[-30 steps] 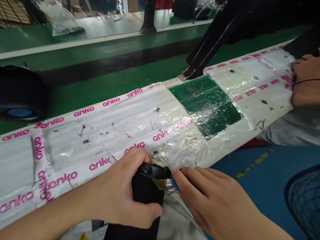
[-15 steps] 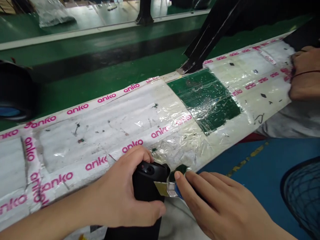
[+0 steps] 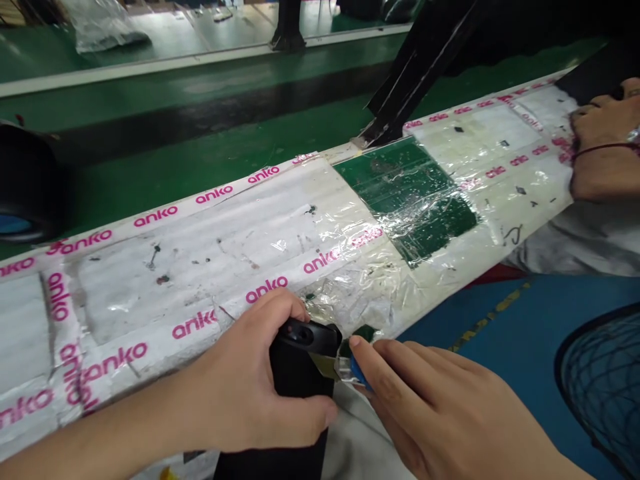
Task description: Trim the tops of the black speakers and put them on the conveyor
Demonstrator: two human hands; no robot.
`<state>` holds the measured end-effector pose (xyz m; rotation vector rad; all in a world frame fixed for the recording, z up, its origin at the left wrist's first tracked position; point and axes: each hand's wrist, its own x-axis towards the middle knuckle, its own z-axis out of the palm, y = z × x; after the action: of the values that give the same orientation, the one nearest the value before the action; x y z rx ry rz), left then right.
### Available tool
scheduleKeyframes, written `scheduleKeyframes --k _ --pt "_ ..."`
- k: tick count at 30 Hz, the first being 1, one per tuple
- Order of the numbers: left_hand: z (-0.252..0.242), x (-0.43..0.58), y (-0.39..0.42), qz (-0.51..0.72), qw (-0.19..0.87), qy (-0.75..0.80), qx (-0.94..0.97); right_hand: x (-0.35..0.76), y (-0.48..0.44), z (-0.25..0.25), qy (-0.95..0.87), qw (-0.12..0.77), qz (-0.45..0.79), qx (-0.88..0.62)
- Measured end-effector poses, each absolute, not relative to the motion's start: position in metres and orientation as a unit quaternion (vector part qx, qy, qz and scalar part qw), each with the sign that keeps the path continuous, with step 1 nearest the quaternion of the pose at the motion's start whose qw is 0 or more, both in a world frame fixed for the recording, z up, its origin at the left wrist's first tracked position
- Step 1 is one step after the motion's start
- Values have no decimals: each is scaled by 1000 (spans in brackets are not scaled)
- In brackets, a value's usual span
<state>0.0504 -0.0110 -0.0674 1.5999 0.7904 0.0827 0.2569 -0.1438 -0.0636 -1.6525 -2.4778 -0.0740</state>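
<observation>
A left hand is clenched around a black plastic handheld object with a rounded top, and this object is held with its long side running down toward the wearer. A right hand is closed on a utility knife with a blue handle, although part of the grasp is hidden by the fingers. The short pale-gold blade of this knife is directed to the left, at the side of the black object, and it cannot be told if the two are really touching.

Just ahead of the grip is found a long white strip wrapped in clear plastic film and pink-printed tape. Its long axis is running from lower left to upper right, and its near edge is passing just beyond both hands. At this edge, a small dark green patch is exposed, just beside the blade and just past the right fingertips, so the right hand is the nearer one.

Farther along the strip, a green panel is seen under the film. At the far end, the edge is touched by another person's hand with a cord bracelet. Well beyond the grip, a clear plastic bag is lying on a green surface, and its contents cannot be told.
</observation>
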Motion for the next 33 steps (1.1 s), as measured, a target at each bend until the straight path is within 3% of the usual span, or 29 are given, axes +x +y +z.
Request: scheduleKeyframes --k 33 --pt "-69 48 -8 12 631 337 699 252 -144 -61 -823 47 -35 -565"
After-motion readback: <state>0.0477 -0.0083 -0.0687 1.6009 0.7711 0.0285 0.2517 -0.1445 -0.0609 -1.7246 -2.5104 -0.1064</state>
